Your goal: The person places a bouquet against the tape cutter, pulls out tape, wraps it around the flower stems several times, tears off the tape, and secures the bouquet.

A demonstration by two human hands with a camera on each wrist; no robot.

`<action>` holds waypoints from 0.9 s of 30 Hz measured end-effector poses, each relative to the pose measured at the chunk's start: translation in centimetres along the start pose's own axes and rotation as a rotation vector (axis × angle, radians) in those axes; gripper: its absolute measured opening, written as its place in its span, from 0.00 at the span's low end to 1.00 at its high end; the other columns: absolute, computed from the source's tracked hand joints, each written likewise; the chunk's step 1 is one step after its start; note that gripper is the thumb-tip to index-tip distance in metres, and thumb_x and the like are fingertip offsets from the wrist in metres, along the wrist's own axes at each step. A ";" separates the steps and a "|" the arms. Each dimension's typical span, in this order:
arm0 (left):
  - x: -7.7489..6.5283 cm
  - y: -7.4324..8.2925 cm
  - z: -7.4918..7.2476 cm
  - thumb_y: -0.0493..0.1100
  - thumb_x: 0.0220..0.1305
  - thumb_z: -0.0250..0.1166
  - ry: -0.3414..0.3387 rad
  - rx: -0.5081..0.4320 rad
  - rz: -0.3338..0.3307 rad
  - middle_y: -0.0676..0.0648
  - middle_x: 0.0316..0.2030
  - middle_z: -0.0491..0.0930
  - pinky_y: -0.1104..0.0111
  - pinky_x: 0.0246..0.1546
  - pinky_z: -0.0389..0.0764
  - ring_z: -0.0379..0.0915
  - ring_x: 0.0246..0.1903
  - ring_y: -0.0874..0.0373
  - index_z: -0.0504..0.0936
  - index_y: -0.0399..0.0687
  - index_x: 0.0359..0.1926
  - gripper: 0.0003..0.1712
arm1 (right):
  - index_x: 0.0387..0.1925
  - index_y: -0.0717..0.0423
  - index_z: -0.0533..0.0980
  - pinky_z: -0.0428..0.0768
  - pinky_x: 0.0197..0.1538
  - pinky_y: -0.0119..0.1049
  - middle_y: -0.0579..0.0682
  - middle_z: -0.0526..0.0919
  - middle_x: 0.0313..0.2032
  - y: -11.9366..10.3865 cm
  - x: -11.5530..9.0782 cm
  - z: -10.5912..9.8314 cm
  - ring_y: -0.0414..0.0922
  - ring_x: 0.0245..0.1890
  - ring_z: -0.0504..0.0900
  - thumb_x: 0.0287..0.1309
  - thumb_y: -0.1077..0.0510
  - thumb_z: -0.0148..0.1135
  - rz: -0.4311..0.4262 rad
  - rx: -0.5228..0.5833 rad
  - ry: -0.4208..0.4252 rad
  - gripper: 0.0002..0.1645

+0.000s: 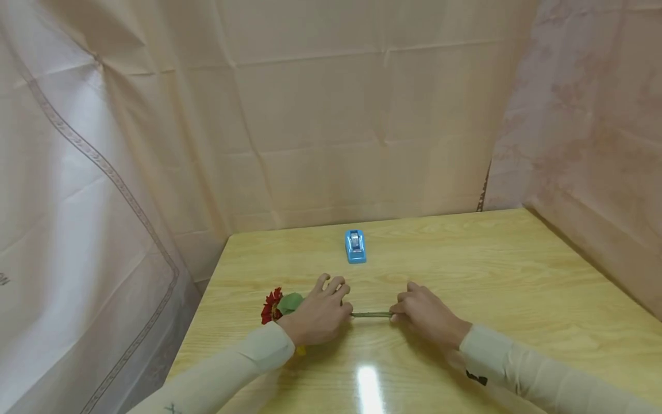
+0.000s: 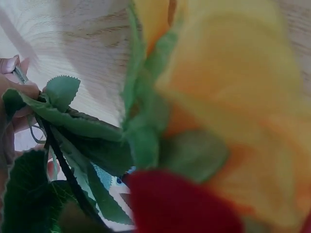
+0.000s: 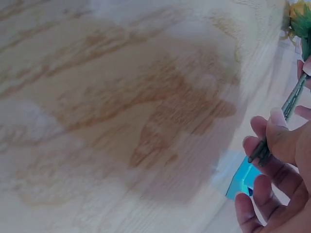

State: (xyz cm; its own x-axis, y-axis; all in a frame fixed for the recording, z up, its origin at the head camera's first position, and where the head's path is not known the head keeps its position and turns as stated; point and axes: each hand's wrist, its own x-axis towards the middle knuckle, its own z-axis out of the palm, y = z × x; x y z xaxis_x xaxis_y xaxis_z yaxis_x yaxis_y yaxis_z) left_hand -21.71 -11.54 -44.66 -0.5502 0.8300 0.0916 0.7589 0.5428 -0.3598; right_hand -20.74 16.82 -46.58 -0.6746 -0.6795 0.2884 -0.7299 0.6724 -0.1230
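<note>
A small bunch of flowers lies sideways low over the table, its green stems (image 1: 371, 314) stretched between both hands. My left hand (image 1: 320, 313) grips the stems just below the leaves, with the red flower (image 1: 271, 306) sticking out on its far left side. A large yellow flower (image 2: 238, 82), a blurred red petal (image 2: 180, 204) and green leaves (image 2: 97, 145) fill much of the left wrist view. At the other end, my right hand (image 1: 426, 313) pinches the stem tips (image 3: 262, 153) between thumb and fingers.
Beyond the hands, near the table's back, stands a blue tape dispenser (image 1: 355, 247). The wooden table (image 1: 517, 276) is bordered by hanging cloth (image 1: 351, 132) at the back and sides. A bright reflection shows near the front.
</note>
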 end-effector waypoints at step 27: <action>0.6 0.8 0.4 0.55 0.79 0.53 -0.019 -0.022 0.011 0.49 0.50 0.79 0.48 0.65 0.64 0.65 0.59 0.49 0.88 0.61 0.45 0.17 | 0.22 0.43 0.65 0.60 0.32 0.31 0.28 0.64 0.19 0.4 -0.5 0.5 0.38 0.27 0.58 0.57 0.53 0.74 0.088 0.196 0.050 0.23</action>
State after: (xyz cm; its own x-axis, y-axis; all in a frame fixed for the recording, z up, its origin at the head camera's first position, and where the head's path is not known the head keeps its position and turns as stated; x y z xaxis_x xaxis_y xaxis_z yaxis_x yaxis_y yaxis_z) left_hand -21.60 -10.66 -45.23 -0.5483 0.8334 0.0698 0.7723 0.5366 -0.3400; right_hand -20.79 17.27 -47.21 -0.7339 -0.6022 0.3143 -0.6792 0.6551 -0.3310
